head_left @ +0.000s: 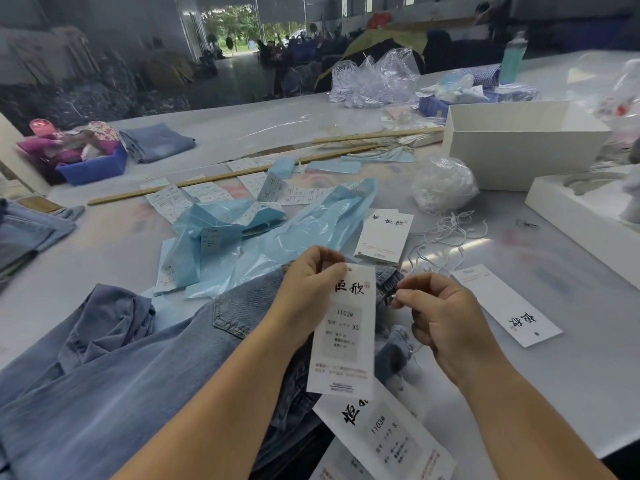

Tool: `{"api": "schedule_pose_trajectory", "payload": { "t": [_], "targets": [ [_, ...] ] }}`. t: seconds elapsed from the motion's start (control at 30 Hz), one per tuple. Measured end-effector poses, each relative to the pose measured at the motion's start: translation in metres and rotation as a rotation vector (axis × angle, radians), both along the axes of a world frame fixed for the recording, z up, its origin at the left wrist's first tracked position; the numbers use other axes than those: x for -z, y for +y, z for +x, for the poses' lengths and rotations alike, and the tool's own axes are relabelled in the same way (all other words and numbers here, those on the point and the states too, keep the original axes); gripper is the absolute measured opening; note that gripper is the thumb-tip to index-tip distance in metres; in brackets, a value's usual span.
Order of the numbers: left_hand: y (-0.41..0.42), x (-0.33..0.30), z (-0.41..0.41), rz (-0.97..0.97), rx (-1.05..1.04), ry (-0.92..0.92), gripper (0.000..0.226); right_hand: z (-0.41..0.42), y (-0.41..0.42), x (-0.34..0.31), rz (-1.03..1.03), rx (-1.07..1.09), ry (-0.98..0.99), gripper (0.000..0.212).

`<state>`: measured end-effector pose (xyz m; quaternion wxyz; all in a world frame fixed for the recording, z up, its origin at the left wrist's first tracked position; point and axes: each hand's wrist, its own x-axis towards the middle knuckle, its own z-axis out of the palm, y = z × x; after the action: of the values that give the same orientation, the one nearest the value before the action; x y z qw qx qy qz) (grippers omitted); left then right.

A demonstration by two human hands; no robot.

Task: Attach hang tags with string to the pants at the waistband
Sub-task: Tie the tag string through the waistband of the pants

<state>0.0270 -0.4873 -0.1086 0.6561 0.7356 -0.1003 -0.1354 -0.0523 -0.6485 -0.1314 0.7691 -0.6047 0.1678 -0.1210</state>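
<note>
— Head view first: what is the left hand (308,289) doing?
— It pinches the top edge of a white hang tag (344,332) between thumb and fingers, holding it upright above the pants (138,368). The tag reads 1103# and XS.
— And the right hand (440,317)?
— Its fingers are curled, thumb and forefinger pinching the end of a thin white string (414,351) just beside the tag's right edge. The string trails down under the palm.
— Where are the pants?
— Light blue denim, spread over the near left part of the worktop (242,129), a back pocket facing up. The waistband (389,280) shows between the two hands, just behind the tag.
— Other tags?
— A second tag (384,431), marked S, lies at the near edge below the held one. A third tag (507,304) lies flat to the right, and a small stack of tags (382,237) sits behind the hands.
— Anything else nearby?
— Loose strings (446,230) by a clear bag of strings (443,183), crumpled blue plastic (277,233), and a white box (519,147) further back.
</note>
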Motion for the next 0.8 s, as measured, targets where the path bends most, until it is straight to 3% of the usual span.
{"api": "schedule_pose_trajectory", "payload": {
  "t": [0.1, 0.3, 0.43, 0.53, 0.63, 0.8],
  "targets": [
    [0.0, 0.003, -0.003, -0.19, 0.113, 0.064, 0.019, 0.005, 0.003, -0.004, 0.007, 0.004, -0.049, 0.014],
    [0.007, 0.002, -0.003, -0.297, 0.224, 0.144, 0.018, 0.011, 0.01, -0.008, 0.117, -0.071, -0.135, 0.019],
    [0.005, 0.006, -0.003, -0.26, 0.2, 0.116, 0.012, 0.01, 0.015, -0.008, 0.151, -0.207, -0.151, 0.023],
    [0.004, 0.009, -0.003, -0.24, 0.187, 0.091, 0.011, 0.014, 0.019, -0.003, 0.166, -0.169, -0.169, 0.022],
    [0.003, 0.01, -0.003, -0.206, 0.181, 0.079, 0.011, 0.018, 0.021, 0.006, 0.066, -0.11, -0.2, 0.044],
    [0.003, 0.011, -0.005, -0.165, 0.149, 0.05, 0.011, 0.019, 0.023, 0.012, 0.056, -0.122, -0.237, 0.046]
  ]
}}
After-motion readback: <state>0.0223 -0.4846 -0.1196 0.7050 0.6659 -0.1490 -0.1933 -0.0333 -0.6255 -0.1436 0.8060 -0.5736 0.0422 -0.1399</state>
